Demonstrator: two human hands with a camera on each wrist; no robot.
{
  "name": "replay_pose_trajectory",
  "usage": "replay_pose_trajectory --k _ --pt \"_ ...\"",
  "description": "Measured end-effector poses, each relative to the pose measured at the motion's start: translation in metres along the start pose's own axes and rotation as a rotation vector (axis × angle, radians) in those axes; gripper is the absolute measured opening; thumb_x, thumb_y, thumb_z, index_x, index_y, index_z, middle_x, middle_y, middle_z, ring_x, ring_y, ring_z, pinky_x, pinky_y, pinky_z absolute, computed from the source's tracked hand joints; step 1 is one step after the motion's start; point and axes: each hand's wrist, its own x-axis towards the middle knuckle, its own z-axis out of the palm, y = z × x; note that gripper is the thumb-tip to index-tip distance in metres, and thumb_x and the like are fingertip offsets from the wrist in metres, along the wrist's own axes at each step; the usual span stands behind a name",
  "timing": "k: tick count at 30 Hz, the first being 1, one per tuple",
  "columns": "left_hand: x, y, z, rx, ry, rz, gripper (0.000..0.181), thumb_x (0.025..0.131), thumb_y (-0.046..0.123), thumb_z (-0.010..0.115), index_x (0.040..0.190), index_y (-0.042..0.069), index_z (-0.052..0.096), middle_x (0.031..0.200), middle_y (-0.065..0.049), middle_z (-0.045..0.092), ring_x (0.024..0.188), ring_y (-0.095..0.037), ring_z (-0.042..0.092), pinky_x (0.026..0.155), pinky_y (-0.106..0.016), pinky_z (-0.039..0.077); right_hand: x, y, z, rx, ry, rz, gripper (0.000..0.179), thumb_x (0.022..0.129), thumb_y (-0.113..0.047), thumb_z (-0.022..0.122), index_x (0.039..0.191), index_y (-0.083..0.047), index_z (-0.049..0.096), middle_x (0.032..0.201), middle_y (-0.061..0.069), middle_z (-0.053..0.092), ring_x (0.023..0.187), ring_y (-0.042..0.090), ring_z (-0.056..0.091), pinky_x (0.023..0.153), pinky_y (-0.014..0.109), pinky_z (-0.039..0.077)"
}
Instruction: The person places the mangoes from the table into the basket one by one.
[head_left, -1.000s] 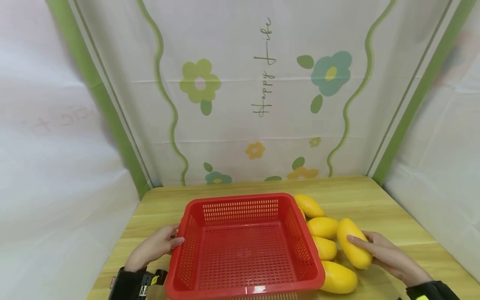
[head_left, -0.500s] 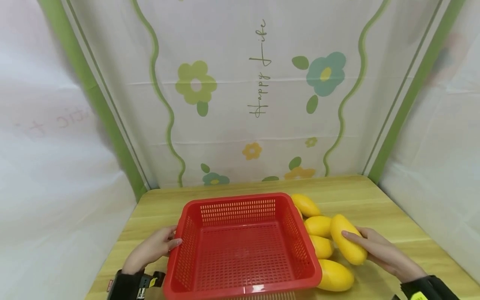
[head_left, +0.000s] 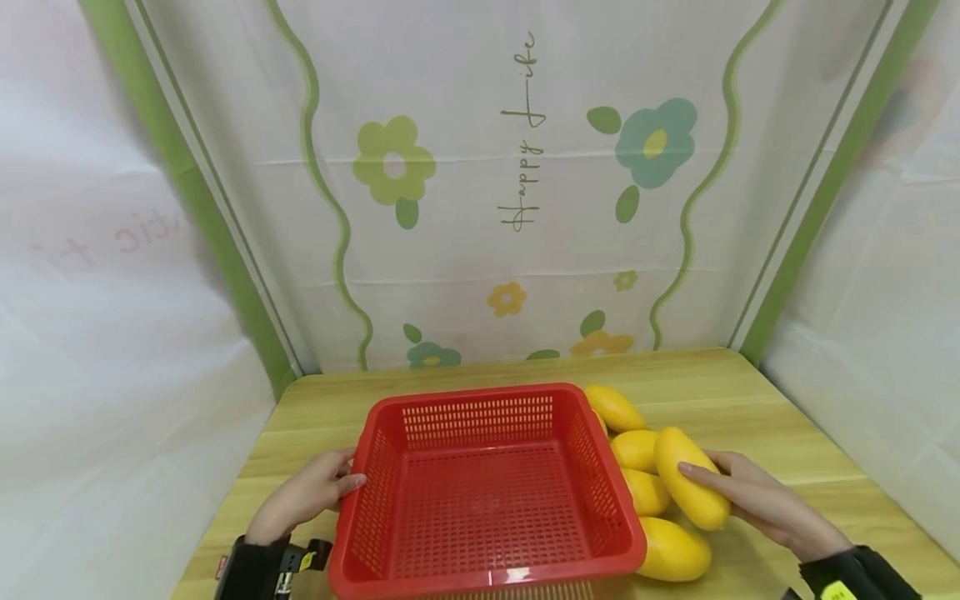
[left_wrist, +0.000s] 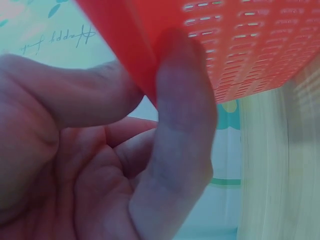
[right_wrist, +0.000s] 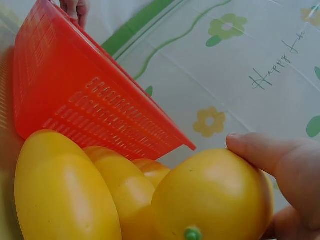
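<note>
Red perforated plastic basket [head_left: 427, 583]: near wall cropped by the head view.
Half-seen smooth yellow fruit [head_left: 602, 424]: mostly masked by that rim.
Right hand [head_left: 757, 500]: fingertips obscured behind gripped oval yellow fruit [head_left: 686, 483].
Faint reddish lettering [head_left: 127, 239]: too blurred to read fully.

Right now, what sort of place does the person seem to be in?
Probably a screened-off work booth indoors: white sheets hang behind and at both sides of a wood-patterned table, with a red basket and yellow mango-like fruits at hand. The wider room is hidden.
</note>
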Motion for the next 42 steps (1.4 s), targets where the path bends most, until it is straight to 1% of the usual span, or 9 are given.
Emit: replay_pose_trajectory --k 4,8,13,17,25,28,35,39,42 --pt "-0.001 0.001 0.001 0.01 0.015 -0.009 0.05 0.102 0.002 0.05 0.141 -0.023 0.031 0.104 -0.023 0.069 0.087 -0.032 0.074 0.071 -0.036 0.064 0.0 -0.007 0.002 0.009 -0.016 -0.009 0.061 0.106 -0.03 0.046 0.14 0.019 0.034 0.111 0.008 0.064 0.098 0.017 0.062 0.082 0.031 0.058" --pt "-0.001 0.002 0.001 0.012 0.016 -0.007 0.049 0.102 0.002 0.05 0.14 -0.024 0.032 0.103 -0.022 0.069 0.086 -0.031 0.074 0.071 -0.036 0.064 0.0 -0.012 0.004 0.014 -0.04 -0.02 0.059 0.107 -0.03 0.045 0.141 0.016 0.036 0.112 0.008 0.065 0.098 0.017 0.062 0.083 0.031 0.058" --pt "-0.002 0.003 0.001 -0.002 0.01 -0.006 0.05 0.103 0.002 0.049 0.141 -0.024 0.03 0.104 -0.024 0.068 0.087 -0.031 0.074 0.072 -0.037 0.064 0.002 -0.016 0.007 0.014 -0.056 -0.03 0.058 0.107 -0.03 0.045 0.141 0.016 0.037 0.111 0.008 0.065 0.099 0.016 0.062 0.083 0.032 0.058" --pt "-0.002 0.003 0.001 0.007 0.012 -0.003 0.051 0.103 0.002 0.049 0.141 -0.024 0.029 0.106 -0.025 0.068 0.087 -0.031 0.074 0.073 -0.037 0.064 0.003 -0.019 0.01 0.012 -0.06 -0.036 0.056 0.107 -0.03 0.044 0.14 0.015 0.04 0.111 0.008 0.066 0.098 0.017 0.063 0.083 0.032 0.058" --pt "-0.001 0.001 0.0 -0.001 -0.003 0.018 0.05 0.103 0.002 0.049 0.14 -0.025 0.029 0.105 -0.028 0.068 0.086 -0.034 0.074 0.071 -0.039 0.064 0.004 -0.026 0.015 0.002 -0.086 -0.072 0.047 0.107 -0.027 0.045 0.133 0.012 0.048 0.106 0.008 0.067 0.094 0.016 0.064 0.08 0.032 0.058" --pt "-0.001 0.001 0.0 0.001 -0.008 0.022 0.05 0.103 0.002 0.049 0.14 -0.025 0.029 0.104 -0.028 0.068 0.086 -0.035 0.074 0.071 -0.039 0.064 0.005 -0.028 0.018 -0.004 -0.089 -0.075 0.048 0.107 -0.028 0.045 0.135 0.012 0.047 0.106 0.007 0.067 0.094 0.016 0.064 0.081 0.031 0.058" --pt "-0.002 0.002 0.002 0.015 0.015 0.002 0.05 0.103 0.004 0.05 0.141 -0.023 0.032 0.105 -0.026 0.069 0.087 -0.032 0.074 0.072 -0.036 0.064 0.008 -0.033 0.023 -0.019 -0.099 -0.071 0.046 0.106 -0.028 0.046 0.133 0.009 0.049 0.105 0.008 0.067 0.093 0.018 0.064 0.08 0.032 0.057" --pt "-0.003 0.002 0.001 0.015 0.018 0.005 0.048 0.103 0.003 0.05 0.14 -0.024 0.033 0.104 -0.026 0.069 0.087 -0.032 0.074 0.071 -0.036 0.064 0.01 -0.037 0.026 -0.026 -0.104 -0.073 0.046 0.106 -0.029 0.046 0.131 0.009 0.049 0.104 0.008 0.068 0.092 0.019 0.064 0.079 0.032 0.057" --pt "-0.003 0.002 0.001 0.011 0.018 0.005 0.046 0.103 0.001 0.049 0.138 -0.024 0.034 0.103 -0.025 0.068 0.087 -0.033 0.073 0.071 -0.036 0.064 0.011 -0.04 0.028 -0.033 -0.105 -0.077 0.048 0.106 -0.029 0.047 0.133 0.01 0.047 0.105 0.009 0.068 0.092 0.019 0.065 0.079 0.032 0.057"
